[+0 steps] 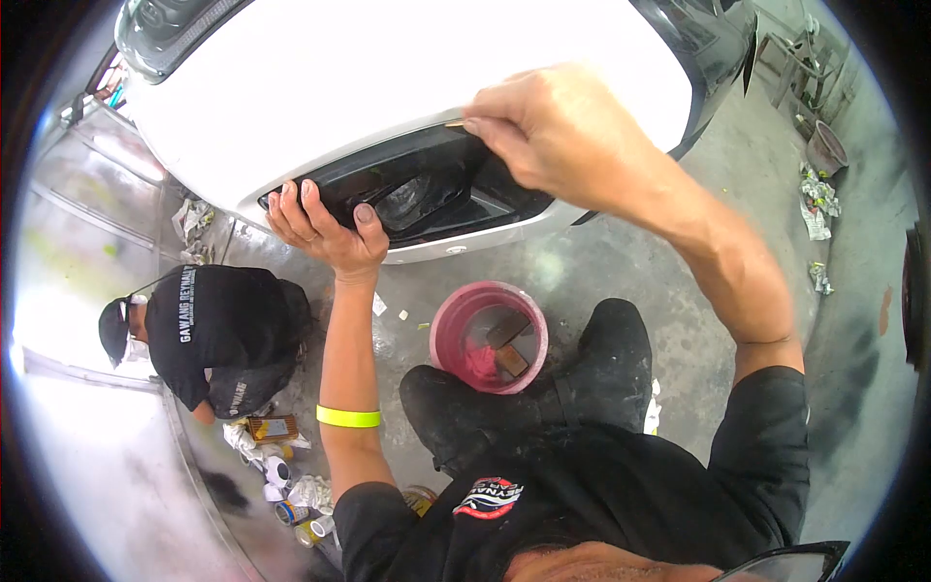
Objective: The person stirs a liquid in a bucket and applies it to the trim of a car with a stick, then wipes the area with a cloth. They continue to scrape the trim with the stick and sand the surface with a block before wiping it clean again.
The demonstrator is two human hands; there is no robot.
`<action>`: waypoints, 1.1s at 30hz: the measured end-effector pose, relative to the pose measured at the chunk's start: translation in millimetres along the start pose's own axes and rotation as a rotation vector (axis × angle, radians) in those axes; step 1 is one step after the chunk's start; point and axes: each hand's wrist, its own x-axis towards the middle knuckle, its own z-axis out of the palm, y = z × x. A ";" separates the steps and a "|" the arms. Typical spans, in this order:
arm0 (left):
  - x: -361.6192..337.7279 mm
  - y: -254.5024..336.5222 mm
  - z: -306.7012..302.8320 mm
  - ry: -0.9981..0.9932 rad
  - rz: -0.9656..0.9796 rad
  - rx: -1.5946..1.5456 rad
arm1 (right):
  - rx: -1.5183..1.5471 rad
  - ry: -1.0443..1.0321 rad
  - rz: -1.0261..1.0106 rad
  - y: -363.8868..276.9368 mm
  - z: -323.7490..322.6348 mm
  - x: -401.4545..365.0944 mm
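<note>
A white car body panel (417, 58) stretches before me, with a long recess of glossy black trim (388, 165) in it. My left hand (330, 228) is open on the left part of this recess, fingers spread upward over its upper edge and thumb against the black surface. At the recess's upper edge, my right hand (533, 121) is closed in a pinch. A short, thin, tan stick (454, 123) shows at its fingertips, lying along the line between white panel and black trim. The rest of the stick is hidden by the fingers.
A pink bucket (441, 325) holding brown blocks and a pink cloth stands between my legs. Another person (223, 330) crouches at left beside cans and crumpled paper (310, 493). Scraps of paper (818, 199) and a tipped bucket (826, 148) lie along the right wall.
</note>
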 end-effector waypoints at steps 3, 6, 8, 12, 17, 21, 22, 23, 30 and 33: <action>-1.6 -2.3 2.8 0.021 0.000 0.003 | -0.048 0.053 -0.040 -0.7 5.0 -1.9; -5.1 -5.1 3.6 0.044 -0.013 0.011 | -0.012 0.071 0.000 -4.3 -0.9 -3.9; -3.3 -2.7 4.3 0.047 -0.024 0.007 | 0.012 0.070 0.065 -4.8 -1.2 -2.7; -1.9 -1.1 2.5 0.048 -0.029 0.006 | -0.024 0.119 -0.034 -2.2 4.8 -7.6; 0.9 -0.4 1.7 0.019 -0.010 0.006 | -0.017 0.138 0.000 -1.7 6.0 -11.2; -0.1 -0.4 1.5 0.023 -0.019 0.005 | -0.013 0.128 -0.027 1.5 8.9 -18.4; -0.5 -0.1 3.7 0.047 -0.032 -0.002 | 0.003 0.123 -0.026 3.1 8.1 -22.2; -1.6 0.0 3.5 0.051 -0.030 -0.007 | -0.002 0.126 -0.024 5.1 6.2 -23.6; -0.2 1.5 2.4 0.020 -0.034 0.004 | -0.062 0.112 -0.086 5.3 12.6 -14.6; -0.8 1.1 3.7 0.038 -0.044 0.010 | -0.047 0.086 -0.088 7.0 8.0 -16.1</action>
